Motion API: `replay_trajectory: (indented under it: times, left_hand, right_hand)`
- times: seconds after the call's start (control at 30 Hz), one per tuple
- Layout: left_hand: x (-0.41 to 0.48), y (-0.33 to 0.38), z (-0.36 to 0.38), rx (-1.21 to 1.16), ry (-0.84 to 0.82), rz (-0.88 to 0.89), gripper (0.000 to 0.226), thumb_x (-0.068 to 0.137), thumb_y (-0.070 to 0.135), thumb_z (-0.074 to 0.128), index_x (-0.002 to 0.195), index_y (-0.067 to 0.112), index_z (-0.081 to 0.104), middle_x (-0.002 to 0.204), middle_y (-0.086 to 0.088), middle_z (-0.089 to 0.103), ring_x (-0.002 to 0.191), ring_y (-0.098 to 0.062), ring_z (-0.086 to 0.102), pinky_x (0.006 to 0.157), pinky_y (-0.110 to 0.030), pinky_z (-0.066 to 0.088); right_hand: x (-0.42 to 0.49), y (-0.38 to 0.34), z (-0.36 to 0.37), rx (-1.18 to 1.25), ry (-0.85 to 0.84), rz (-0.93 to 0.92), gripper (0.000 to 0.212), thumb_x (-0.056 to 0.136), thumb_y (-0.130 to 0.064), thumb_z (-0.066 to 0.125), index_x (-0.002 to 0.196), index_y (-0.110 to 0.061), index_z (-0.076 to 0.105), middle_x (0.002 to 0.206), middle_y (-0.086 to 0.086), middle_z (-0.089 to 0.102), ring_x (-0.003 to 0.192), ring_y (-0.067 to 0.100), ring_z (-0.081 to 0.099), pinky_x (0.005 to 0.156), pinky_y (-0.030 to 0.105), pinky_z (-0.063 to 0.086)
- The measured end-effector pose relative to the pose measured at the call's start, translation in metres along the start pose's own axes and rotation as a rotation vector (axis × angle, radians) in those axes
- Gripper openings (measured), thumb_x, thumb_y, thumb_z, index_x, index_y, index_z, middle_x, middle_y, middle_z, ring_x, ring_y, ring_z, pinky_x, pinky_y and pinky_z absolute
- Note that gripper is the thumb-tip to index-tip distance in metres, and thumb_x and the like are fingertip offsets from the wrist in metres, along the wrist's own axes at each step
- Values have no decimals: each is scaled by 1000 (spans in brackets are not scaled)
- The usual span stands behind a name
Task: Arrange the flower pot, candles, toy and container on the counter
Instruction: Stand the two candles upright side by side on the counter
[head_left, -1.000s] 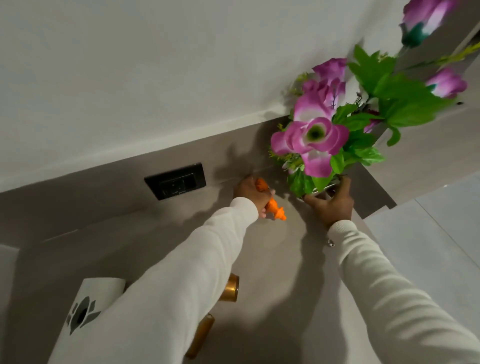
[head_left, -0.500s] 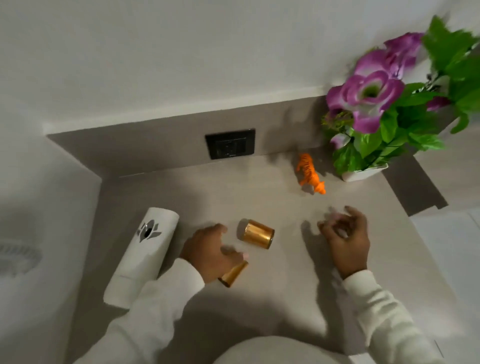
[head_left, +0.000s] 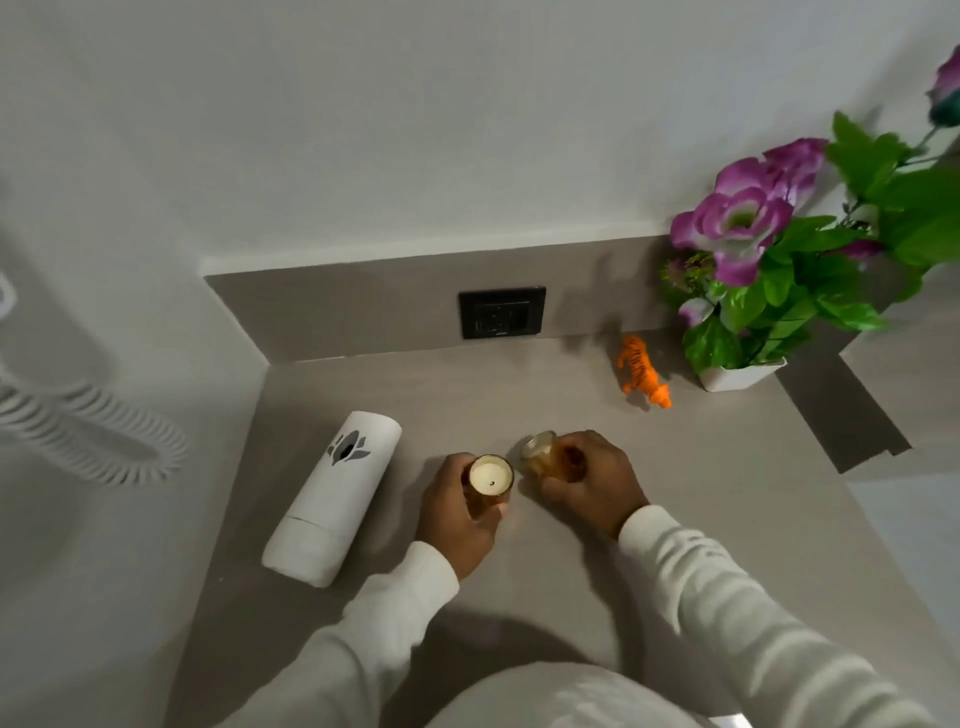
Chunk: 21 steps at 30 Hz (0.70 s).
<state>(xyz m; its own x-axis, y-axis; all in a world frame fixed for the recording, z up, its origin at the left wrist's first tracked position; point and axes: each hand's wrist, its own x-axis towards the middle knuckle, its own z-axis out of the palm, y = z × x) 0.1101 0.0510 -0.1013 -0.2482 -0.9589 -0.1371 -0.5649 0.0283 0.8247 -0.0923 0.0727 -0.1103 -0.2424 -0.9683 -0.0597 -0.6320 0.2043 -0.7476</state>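
My left hand (head_left: 457, 512) grips an amber glass candle (head_left: 490, 478) held upright, its white wax facing up. Just to its right, my right hand (head_left: 592, 480) holds a second amber candle (head_left: 540, 457), tilted and blurred. Both are over the middle of the grey counter (head_left: 727, 493). A white cylindrical container (head_left: 332, 499) with a black flower emblem lies on its side to the left. An orange toy tiger (head_left: 643, 371) stands at the back right, beside a white flower pot (head_left: 740, 375) with purple flowers and green leaves.
A black wall socket (head_left: 501, 312) sits in the grey backsplash behind the counter. A white coiled cord (head_left: 88, 431) hangs at the left wall. The counter's right side steps into a darker strip (head_left: 841, 410).
Both hands came back from the tiger and the flower pot at the rear. They moved to the two candles lying mid-counter and picked them up, the left one now upright.
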Motion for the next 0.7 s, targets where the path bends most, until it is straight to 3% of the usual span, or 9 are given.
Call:
replay_trajectory:
  times: [0.13, 0.27, 0.4, 0.6, 0.7]
  left_hand:
    - [2, -4, 10, -48, 47, 21, 57, 67, 18, 85, 107, 33, 47, 104, 8, 57, 92, -14, 58, 69, -3, 39]
    - [4, -6, 16, -87, 98, 18, 56, 65, 16, 86, 106, 31, 50, 102, 8, 60, 90, -14, 60, 66, 0, 43]
    - [8, -5, 18, -112, 149, 8, 55, 65, 14, 87, 110, 25, 57, 105, 8, 61, 92, -13, 60, 68, 0, 43]
    - [54, 13, 20, -144, 213, 25, 52, 64, 6, 84, 111, 15, 63, 103, 3, 65, 92, -17, 64, 80, -25, 55]
    - [87, 20, 22, -131, 223, 19, 53, 66, 7, 83, 113, 16, 62, 108, -1, 67, 95, -17, 63, 80, -25, 53]
  right_hand:
    - [-16, 13, 9, 139, 132, 25, 51, 64, -34, 83, 109, -27, 61, 102, -7, 66, 92, 13, 59, 83, 31, 52]
    - [-24, 17, 14, 200, 161, 29, 57, 63, -41, 85, 113, -40, 57, 109, -18, 64, 98, -3, 56, 85, 15, 45]
    - [-26, 20, 24, 226, 227, 82, 57, 65, -46, 84, 116, -39, 59, 112, -16, 66, 101, 2, 59, 87, 18, 47]
    - [26, 18, 24, 262, 261, 124, 55, 64, -38, 87, 114, -35, 64, 106, -15, 69, 97, 5, 62, 86, 21, 50]
    - [62, 17, 20, 243, 246, 139, 57, 64, -35, 88, 115, -31, 64, 103, -14, 68, 92, 6, 62, 85, 23, 50]
